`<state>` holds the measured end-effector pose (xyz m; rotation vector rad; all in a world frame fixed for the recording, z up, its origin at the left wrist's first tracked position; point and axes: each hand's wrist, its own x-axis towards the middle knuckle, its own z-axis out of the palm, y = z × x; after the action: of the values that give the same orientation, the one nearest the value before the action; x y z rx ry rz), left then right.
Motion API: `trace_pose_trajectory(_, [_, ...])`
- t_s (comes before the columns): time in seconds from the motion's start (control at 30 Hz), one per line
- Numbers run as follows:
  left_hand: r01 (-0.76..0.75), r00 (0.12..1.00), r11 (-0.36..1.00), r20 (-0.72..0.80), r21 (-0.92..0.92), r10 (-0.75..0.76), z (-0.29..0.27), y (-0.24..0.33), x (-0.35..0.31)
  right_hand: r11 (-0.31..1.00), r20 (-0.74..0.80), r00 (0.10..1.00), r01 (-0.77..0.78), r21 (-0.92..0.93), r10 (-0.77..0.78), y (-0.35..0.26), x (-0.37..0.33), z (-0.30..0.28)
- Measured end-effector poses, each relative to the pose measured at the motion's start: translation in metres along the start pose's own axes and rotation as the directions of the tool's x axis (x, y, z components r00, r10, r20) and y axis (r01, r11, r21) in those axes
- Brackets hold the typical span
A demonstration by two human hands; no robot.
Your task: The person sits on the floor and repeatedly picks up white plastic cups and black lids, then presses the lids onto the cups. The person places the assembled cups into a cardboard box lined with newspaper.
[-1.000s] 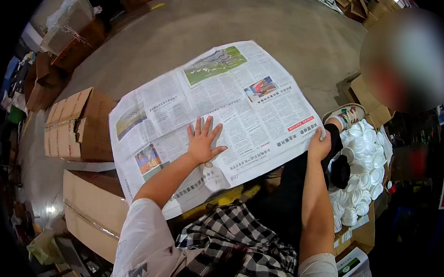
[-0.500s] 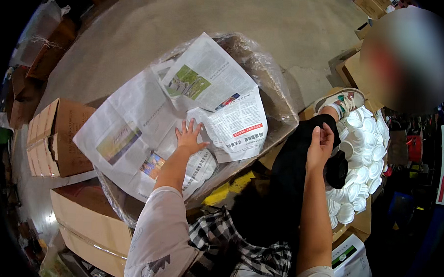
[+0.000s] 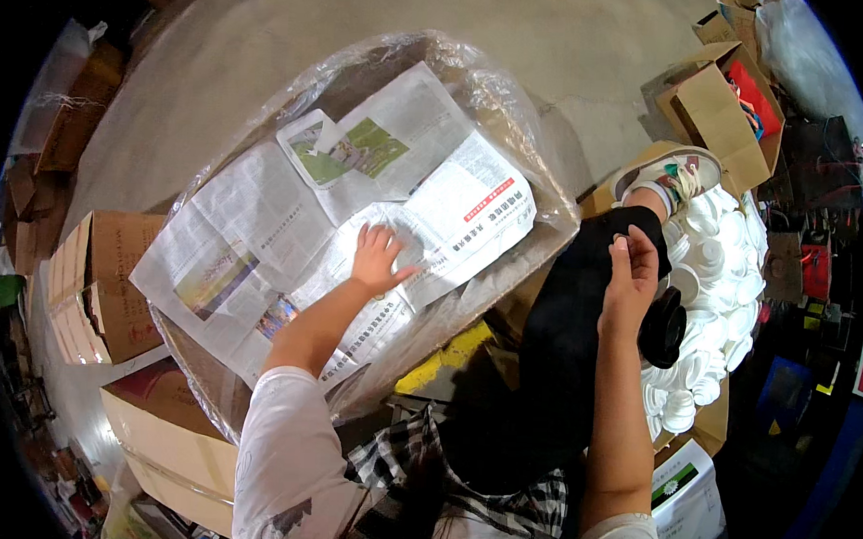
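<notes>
A spread newspaper sheet (image 3: 251, 213) lies over the opening of a large carton lined with a clear plastic bag (image 3: 402, 51). My left hand (image 3: 382, 260) rests palm down near the middle of the paper, fingers outstretched. Beneath it the sheet dips and creases. Above my dark-clothed knee is my right hand (image 3: 633, 283), with loosely bent fingers and nothing visible in it. Just beside that hand is a round black plastic item (image 3: 662, 330), partly hidden, next to a heap of white plastic lids or cups (image 3: 704, 320) in a box.
Brown cartons (image 3: 123, 285) (image 3: 174, 441) stand left of the lined carton. An open carton (image 3: 713, 113) with something red inside is at the far right. My shoe (image 3: 681, 174) is by the white heap. Yellow material (image 3: 447, 357) shows below the lined carton.
The newspaper now lies flatter and lower in the carton, its far part spread out. My left hand has stayed pressed on it. A blurred shape at upper right has gone from view.
</notes>
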<state>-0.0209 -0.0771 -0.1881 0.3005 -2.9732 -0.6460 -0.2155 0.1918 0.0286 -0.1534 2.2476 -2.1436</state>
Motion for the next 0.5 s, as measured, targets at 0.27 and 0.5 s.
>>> trace_pose_trajectory(0.27, [0.192,0.981,0.981,-0.013,-0.031,-0.193,0.023,0.103,0.117,0.999,-0.011,0.999,-0.042,-0.008,0.042,-0.007,-0.001,0.0])
trace_pose_trajectory(0.5, [-0.006,0.868,0.997,0.495,-0.07,0.04,0.08,0.093,0.104,1.0,0.021,1.0,0.007,0.005,-0.007,0.001,-0.001,-0.004])
